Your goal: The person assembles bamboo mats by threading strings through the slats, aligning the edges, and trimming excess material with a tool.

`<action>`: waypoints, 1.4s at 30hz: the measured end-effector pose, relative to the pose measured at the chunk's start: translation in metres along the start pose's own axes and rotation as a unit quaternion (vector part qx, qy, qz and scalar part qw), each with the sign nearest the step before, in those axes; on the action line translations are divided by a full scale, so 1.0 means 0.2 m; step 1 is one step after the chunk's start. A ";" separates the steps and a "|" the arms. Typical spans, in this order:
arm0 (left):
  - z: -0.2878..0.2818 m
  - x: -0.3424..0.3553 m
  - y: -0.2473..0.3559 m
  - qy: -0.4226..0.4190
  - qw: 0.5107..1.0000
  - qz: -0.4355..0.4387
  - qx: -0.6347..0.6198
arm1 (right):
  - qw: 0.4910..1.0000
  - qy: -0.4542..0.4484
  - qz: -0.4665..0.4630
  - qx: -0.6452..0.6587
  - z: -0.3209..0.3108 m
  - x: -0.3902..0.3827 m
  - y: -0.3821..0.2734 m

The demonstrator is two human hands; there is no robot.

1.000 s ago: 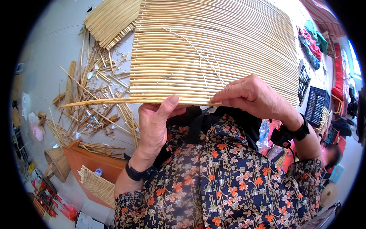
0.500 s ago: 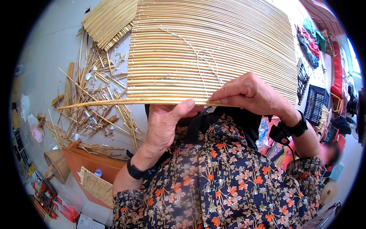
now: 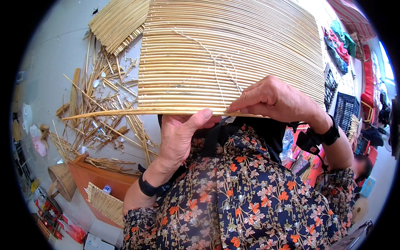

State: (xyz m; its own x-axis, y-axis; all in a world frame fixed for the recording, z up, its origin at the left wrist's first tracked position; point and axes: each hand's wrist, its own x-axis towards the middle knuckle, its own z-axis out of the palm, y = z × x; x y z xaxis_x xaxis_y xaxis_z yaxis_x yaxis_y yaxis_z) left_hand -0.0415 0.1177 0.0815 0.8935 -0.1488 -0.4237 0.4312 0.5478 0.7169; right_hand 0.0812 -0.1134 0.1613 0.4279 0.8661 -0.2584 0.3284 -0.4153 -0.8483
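A large mat of pale reeds [image 3: 231, 29] fills the upper middle, with loose white thread [image 3: 215, 62] looped over it. Along its near edge lies a longer reed [image 3: 93, 113], its thin end sticking out to the left. My left hand [image 3: 177, 135] grips this edge from below, thumb against the reed and fingers partly hidden beneath. To its right, my right hand [image 3: 271, 100] pinches the same edge, fingertips beside the thread where it meets the reed.
A smaller reed mat [image 3: 116, 21] and scattered reed offcuts [image 3: 104, 91] lie left. Lower left are an orange wooden piece [image 3: 79, 171] and a bucket [image 3: 61, 183]. Right are black crates [image 3: 346, 112], piled clothes [image 3: 341, 43] and a person [image 3: 361, 168], partly visible.
My left hand has slid right along the edge since a second ago. My right hand has shifted slightly up and left. The mat has moved a little leftward in view.
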 end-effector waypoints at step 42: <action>-0.12 0.00 0.18 -0.049 0.439 0.555 0.705 | 0.965 -0.035 0.095 -0.242 -0.01 0.11 -0.32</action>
State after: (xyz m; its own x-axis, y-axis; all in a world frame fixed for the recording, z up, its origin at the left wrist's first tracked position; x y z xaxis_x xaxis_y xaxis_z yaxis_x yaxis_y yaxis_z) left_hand -0.0291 0.1570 0.0949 0.6234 -0.5064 0.5957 -0.6883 -0.7169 0.1109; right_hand 0.0710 -0.0686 0.2111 0.4671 0.7713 -0.4323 0.6111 -0.6350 -0.4726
